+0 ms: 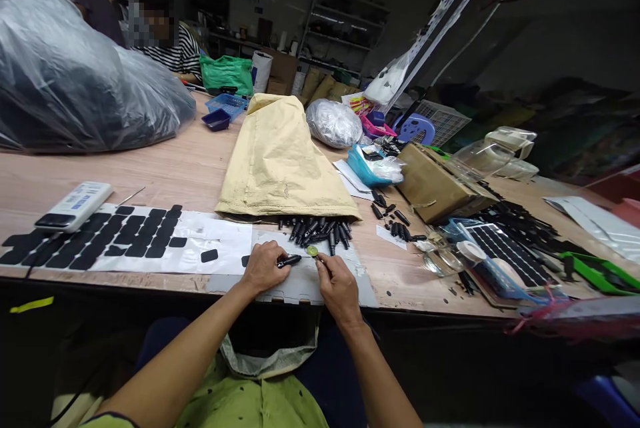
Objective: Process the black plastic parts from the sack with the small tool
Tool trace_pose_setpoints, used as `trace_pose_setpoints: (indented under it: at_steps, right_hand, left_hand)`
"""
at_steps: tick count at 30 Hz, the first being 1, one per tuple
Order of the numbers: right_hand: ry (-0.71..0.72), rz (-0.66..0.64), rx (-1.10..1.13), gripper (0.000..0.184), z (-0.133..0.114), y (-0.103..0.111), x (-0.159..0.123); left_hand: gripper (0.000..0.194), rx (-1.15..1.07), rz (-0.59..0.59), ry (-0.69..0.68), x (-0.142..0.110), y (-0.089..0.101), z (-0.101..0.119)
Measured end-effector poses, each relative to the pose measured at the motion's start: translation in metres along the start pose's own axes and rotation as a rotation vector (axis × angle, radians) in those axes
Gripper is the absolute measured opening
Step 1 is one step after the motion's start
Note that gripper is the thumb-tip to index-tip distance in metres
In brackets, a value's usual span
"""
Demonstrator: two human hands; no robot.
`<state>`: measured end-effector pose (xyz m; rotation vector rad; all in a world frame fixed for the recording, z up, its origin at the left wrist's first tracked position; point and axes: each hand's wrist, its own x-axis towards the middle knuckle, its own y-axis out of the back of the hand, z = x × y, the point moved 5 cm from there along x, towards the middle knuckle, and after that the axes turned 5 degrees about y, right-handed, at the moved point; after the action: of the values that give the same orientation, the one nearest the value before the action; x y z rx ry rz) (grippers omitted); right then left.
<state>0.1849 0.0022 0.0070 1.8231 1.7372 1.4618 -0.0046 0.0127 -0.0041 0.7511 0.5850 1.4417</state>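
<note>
My left hand (266,268) is closed around a small black tube-shaped part (290,261) that points to the right, just above a grey board (295,287). Facing it, my right hand (339,287) pinches a thin item with a round yellow-green piece (313,251) at its end; its exact kind is too small to tell. Only a short gap separates the two held items. Behind both hands, a pile of similar black parts (320,231) spills from the mouth of a tan sack (285,168) lying on the table.
On the left lie a white sheet with black stickers (150,231), a white electronic device (75,207) and a large plastic bag (90,75). To the right are loose black parts (397,215), a cardboard box (440,181), a glass jar (443,260) and a blue basket (505,271). Another person sits behind.
</note>
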Motion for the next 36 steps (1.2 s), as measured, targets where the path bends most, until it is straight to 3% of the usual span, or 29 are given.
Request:
trace_pose_setpoints:
  at_steps: [6, 12, 15, 20, 26, 31, 33, 36]
  right_hand:
    - [0.098, -0.040, -0.278, 0.025, 0.029, -0.001, 0.004]
    - [0.071, -0.013, -0.325, 0.022, 0.032, -0.007, 0.002]
    - [0.058, -0.015, -0.335, 0.022, 0.031, -0.007, 0.002]
    - [0.052, -0.009, -0.341, 0.022, 0.031, -0.006, 0.001]
    - [0.060, -0.008, -0.353, 0.022, 0.031, -0.007, 0.001]
    - [0.065, -0.002, -0.352, 0.021, 0.030, -0.007, 0.000]
    - [0.064, -0.004, -0.351, 0.021, 0.029, -0.007, 0.001]
    - [0.047, -0.006, -0.341, 0.020, 0.030, -0.007, 0.001]
  left_hand:
    - [0.010, -0.009, -0.041, -0.025, -0.002, 0.003, 0.003]
    - [0.010, 0.006, -0.093, -0.086, -0.003, 0.002, 0.004]
    - [0.012, 0.007, -0.166, -0.191, -0.008, 0.000, 0.010]
    - [0.020, -0.021, -0.282, -0.408, -0.037, -0.002, 0.023]
    - [0.021, 0.073, -0.323, -0.494, -0.074, -0.007, 0.027]
    - [0.035, -0.067, -0.273, -0.381, -0.064, -0.003, 0.029]
    - [0.038, -0.144, -0.197, -0.258, -0.042, 0.003, 0.026]
    - [0.037, -0.144, -0.014, 0.038, 0.005, 0.015, 0.012]
